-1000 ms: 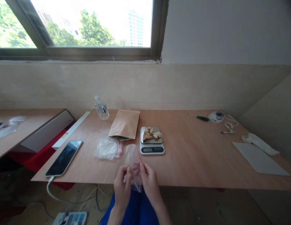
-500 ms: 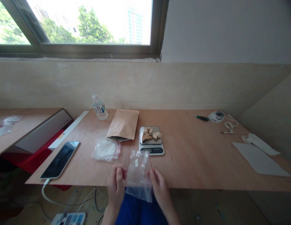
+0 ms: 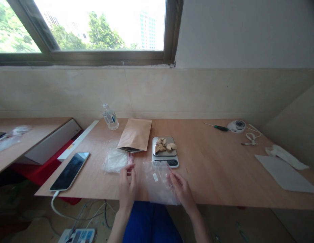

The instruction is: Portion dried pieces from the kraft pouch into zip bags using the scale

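Observation:
My right hand [image 3: 181,189] pinches the red-seamed edge of a clear zip-lock bag [image 3: 159,187], which hangs flat over the table's front edge. To the left of this bag, my left hand [image 3: 128,184] is empty, with its fingers loosely bent and apart. Its fingertips are close to a stack of clear zip-lock bags [image 3: 115,160]; I cannot tell whether they touch it. Just beyond the held bag stands a small digital kitchen scale [image 3: 157,162], its display partly covered by the plastic. Several pale brown shell-like pieces [image 3: 165,145] lie on its plate.
Behind the stack lies a brown paper pouch [image 3: 136,133] with its mouth towards me. A water bottle [image 3: 111,118] stands at the back left, and a phone [image 3: 70,171] with a cable lies at left. Further right are a screwdriver [image 3: 221,128], a white camera [image 3: 236,126] and a paper sheet [image 3: 283,172].
My right hand has moved right and slightly up with the zip-lock bag. My left hand has come away from the bag, up towards the stack, and its fingers have loosened. The view has shifted slightly.

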`<state>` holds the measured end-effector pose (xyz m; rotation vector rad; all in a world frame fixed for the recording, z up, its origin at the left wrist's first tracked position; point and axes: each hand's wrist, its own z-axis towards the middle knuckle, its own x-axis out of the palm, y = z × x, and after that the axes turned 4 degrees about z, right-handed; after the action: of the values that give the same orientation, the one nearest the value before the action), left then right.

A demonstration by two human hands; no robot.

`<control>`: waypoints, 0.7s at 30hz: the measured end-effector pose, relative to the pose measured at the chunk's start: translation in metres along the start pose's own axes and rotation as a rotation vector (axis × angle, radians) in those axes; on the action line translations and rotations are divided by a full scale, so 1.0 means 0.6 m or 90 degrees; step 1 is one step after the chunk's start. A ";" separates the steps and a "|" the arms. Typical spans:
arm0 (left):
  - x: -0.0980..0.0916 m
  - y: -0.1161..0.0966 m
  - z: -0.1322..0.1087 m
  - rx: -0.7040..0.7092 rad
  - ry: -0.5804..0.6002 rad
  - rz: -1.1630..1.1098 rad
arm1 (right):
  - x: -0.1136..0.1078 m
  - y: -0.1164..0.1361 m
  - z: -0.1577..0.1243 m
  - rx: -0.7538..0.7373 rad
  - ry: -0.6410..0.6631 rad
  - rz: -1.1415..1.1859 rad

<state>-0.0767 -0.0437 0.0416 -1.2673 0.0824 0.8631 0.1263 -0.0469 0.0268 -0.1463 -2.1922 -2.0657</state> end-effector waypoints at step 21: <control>0.096 0.074 0.164 -0.011 -0.057 0.502 | -0.106 -0.041 0.060 -0.038 -0.491 0.275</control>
<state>-0.1027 0.0718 0.0109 -1.2122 0.5288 1.5938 0.1841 -0.0112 -0.0093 -1.4903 -2.1401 -2.0010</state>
